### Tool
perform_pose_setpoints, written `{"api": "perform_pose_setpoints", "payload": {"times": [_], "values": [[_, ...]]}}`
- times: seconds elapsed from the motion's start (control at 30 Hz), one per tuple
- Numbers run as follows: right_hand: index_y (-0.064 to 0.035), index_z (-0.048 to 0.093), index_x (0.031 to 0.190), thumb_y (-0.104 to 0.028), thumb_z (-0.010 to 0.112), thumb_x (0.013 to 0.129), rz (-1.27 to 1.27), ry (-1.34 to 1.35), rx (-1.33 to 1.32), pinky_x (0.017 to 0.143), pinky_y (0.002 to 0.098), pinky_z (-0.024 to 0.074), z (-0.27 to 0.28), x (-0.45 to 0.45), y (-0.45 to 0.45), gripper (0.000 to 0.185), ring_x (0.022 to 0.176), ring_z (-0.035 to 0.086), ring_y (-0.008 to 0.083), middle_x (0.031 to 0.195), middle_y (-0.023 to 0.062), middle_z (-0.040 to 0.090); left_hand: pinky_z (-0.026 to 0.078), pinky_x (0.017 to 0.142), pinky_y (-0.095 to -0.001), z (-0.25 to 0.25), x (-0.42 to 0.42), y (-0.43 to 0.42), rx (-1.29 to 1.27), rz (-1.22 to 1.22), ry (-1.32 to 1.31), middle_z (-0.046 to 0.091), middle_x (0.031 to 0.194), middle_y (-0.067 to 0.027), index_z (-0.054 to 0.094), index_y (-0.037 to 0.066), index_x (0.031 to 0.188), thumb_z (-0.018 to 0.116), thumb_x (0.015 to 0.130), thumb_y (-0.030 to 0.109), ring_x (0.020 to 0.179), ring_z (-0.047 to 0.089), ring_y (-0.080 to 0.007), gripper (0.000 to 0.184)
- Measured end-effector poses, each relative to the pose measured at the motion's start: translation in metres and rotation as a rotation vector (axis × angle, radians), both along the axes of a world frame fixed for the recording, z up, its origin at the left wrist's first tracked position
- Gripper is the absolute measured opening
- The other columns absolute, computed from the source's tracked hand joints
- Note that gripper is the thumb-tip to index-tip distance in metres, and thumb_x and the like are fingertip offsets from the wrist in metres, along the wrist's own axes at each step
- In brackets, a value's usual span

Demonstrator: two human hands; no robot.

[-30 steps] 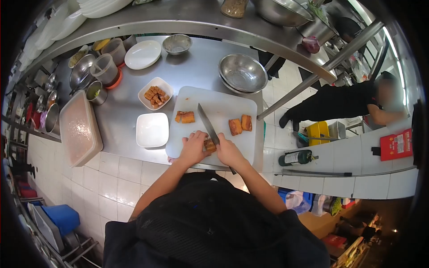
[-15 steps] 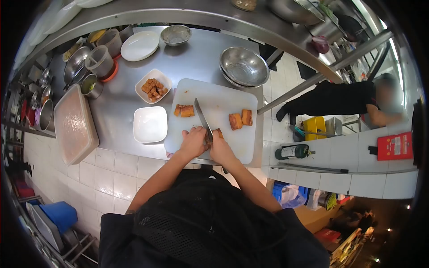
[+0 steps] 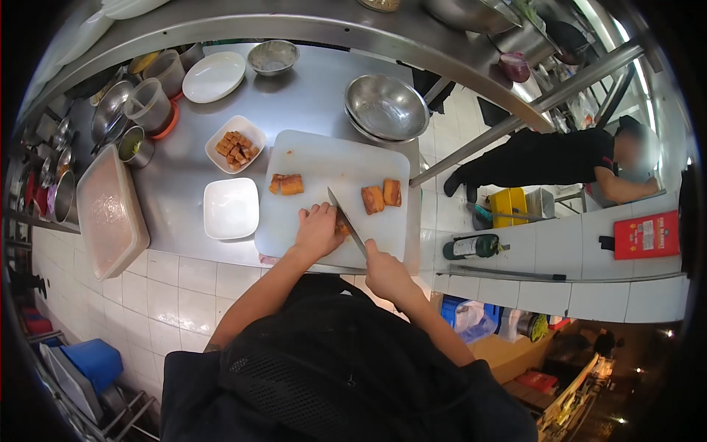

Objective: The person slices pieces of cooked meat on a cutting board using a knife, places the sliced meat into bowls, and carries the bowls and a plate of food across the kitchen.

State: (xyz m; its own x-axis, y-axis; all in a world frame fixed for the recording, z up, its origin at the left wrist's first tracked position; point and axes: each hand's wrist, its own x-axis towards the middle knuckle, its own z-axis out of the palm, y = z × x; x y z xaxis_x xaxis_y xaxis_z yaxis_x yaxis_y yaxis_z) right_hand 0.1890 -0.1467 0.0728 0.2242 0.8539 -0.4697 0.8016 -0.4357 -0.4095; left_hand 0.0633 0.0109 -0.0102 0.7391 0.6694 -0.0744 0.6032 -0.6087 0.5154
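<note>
My right hand (image 3: pixel 386 272) is closed round the handle of a long knife (image 3: pixel 346 221), whose blade points up and left over a white cutting board (image 3: pixel 309 158). Under and beside the blade lies a brown piece of food (image 3: pixel 342 227), and my left hand (image 3: pixel 317 230) presses on it with bent fingers. Two browned pieces (image 3: pixel 286 184) lie side by side at the board's upper left. Two larger ones (image 3: pixel 381 197) sit at its right. Left of the board are a square white bowl (image 3: pixel 231 209) with nothing in it and another bowl (image 3: pixel 247 126) holding brown cubes (image 3: pixel 236 149).
Metal bowls (image 3: pixel 386 107) stand behind the board. A white plate (image 3: pixel 214 76), a small metal bowl (image 3: pixel 273 57) and plastic tubs (image 3: pixel 148 107) are farther back. A lidded container (image 3: pixel 112 212) is at left. A metal shelf (image 3: pixel 309 33) crosses above; a person (image 3: pixel 545 158) is at right.
My right hand has moved right and down, drawing the knife back with its tip lower beside my left fingers. The view has shifted slightly. The pieces at both sides lie as before.
</note>
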Motion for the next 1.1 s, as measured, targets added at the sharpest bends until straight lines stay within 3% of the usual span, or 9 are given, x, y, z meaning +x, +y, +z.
{"api": "perform_pose_setpoints", "payload": {"times": [0.2, 0.33, 0.43, 0.53, 0.63, 0.7, 0.9, 1.03, 1.1], "values": [[0.0029, 0.042, 0.122, -0.001, 0.054, 0.088, -0.001, 0.021, 0.31, 0.075, 0.0617, 0.0497, -0.067, -0.004, 0.034, 0.036, 0.086, 0.065, 0.0526, 0.087, 0.0313, 0.067, 0.038, 0.092, -0.0501, -0.01, 0.001, -0.003, -0.011, 0.075, -0.038, 0.063, 0.113, -0.0118, 0.063, 0.004, 0.113, 0.076, 0.076, 0.025, 0.112, 0.059, -0.0324, 0.044], [0.0039, 0.043, 0.123, -0.001, 0.054, 0.089, -0.04, 0.06, 0.287, 0.076, 0.061, 0.05, -0.071, 0.001, 0.064, 0.036, 0.088, 0.065, 0.0525, 0.09, 0.0317, 0.067, 0.038, 0.094, -0.0516, -0.011, -0.002, -0.004, -0.053, 0.055, -0.057, 0.064, 0.113, -0.0112, 0.064, 0.006, 0.112, 0.077, 0.077, 0.027, 0.114, 0.058, -0.0327, 0.043], [-0.0017, 0.045, 0.128, -0.007, 0.056, 0.092, -0.022, 0.062, 0.347, 0.078, 0.0616, 0.0507, -0.077, 0.013, 0.068, 0.039, 0.088, 0.068, 0.0511, 0.092, 0.0307, 0.069, 0.038, 0.098, -0.0526, -0.002, -0.006, -0.004, -0.14, 0.035, 0.021, 0.061, 0.122, -0.0136, 0.061, 0.005, 0.123, 0.081, 0.078, 0.03, 0.117, 0.057, -0.0331, 0.055], [-0.0034, 0.046, 0.127, -0.011, 0.056, 0.096, -0.077, 0.097, 0.261, 0.078, 0.0619, 0.0506, -0.041, 0.024, 0.039, 0.034, 0.088, 0.067, 0.0521, 0.09, 0.0309, 0.069, 0.04, 0.101, -0.0504, 0.007, -0.02, -0.02, -0.101, 0.146, -0.139, 0.057, 0.128, -0.0144, 0.056, 0.005, 0.133, 0.084, 0.077, 0.032, 0.119, 0.057, -0.0347, 0.068], [-0.0048, 0.046, 0.127, -0.014, 0.056, 0.098, -0.157, 0.095, 0.317, 0.078, 0.0616, 0.0507, -0.039, 0.047, 0.008, 0.032, 0.087, 0.067, 0.0527, 0.088, 0.031, 0.069, 0.046, 0.1, -0.0503, 0.013, -0.022, -0.032, -0.036, 0.15, -0.056, 0.053, 0.133, -0.0153, 0.049, 0.006, 0.143, 0.088, 0.075, 0.035, 0.125, 0.055, -0.0351, 0.084], [-0.005, 0.047, 0.125, -0.014, 0.056, 0.098, -0.121, 0.089, 0.279, 0.077, 0.0616, 0.0505, -0.043, 0.057, -0.002, 0.03, 0.086, 0.066, 0.0532, 0.086, 0.0308, 0.068, 0.052, 0.096, -0.0503, 0.009, -0.013, -0.036, 0.023, 0.137, -0.026, 0.051, 0.135, -0.0187, 0.047, 0.005, 0.144, 0.089, 0.074, 0.036, 0.117, 0.06, -0.0393, 0.088], [-0.0042, 0.047, 0.121, -0.013, 0.056, 0.097, 0.022, 0.039, 0.136, 0.076, 0.0624, 0.0494, -0.046, 0.051, -0.037, 0.027, 0.083, 0.065, 0.0538, 0.084, 0.0315, 0.067, 0.058, 0.084, -0.048, -0.008, 0.002, -0.029, -0.077, 0.165, -0.042, 0.049, 0.13, -0.0219, 0.047, 0.002, 0.138, 0.087, 0.078, 0.031, 0.1, 0.068, -0.0407, 0.077], [-0.004, 0.047, 0.122, -0.013, 0.055, 0.097, -0.057, 0.118, 0.154, 0.076, 0.0627, 0.0493, -0.047, 0.042, -0.048, 0.028, 0.081, 0.064, 0.0542, 0.083, 0.0325, 0.066, 0.057, 0.085, -0.0487, 0.008, -0.006, -0.026, -0.109, 0.187, -0.068, 0.05, 0.129, -0.0222, 0.047, 0.001, 0.138, 0.084, 0.082, 0.029, 0.105, 0.067, -0.0426, 0.072], [-0.0034, 0.047, 0.124, -0.013, 0.055, 0.097, -0.078, 0.107, 0.192, 0.076, 0.0631, 0.0491, -0.054, 0.043, -0.049, 0.03, 0.081, 0.064, 0.0549, 0.082, 0.0333, 0.066, 0.057, 0.087, -0.0498, 0.006, -0.02, -0.007, 0.043, 0.192, -0.199, 0.05, 0.132, -0.0255, 0.048, -0.001, 0.139, 0.078, 0.087, 0.023, 0.105, 0.066, -0.0462, 0.064]]}}
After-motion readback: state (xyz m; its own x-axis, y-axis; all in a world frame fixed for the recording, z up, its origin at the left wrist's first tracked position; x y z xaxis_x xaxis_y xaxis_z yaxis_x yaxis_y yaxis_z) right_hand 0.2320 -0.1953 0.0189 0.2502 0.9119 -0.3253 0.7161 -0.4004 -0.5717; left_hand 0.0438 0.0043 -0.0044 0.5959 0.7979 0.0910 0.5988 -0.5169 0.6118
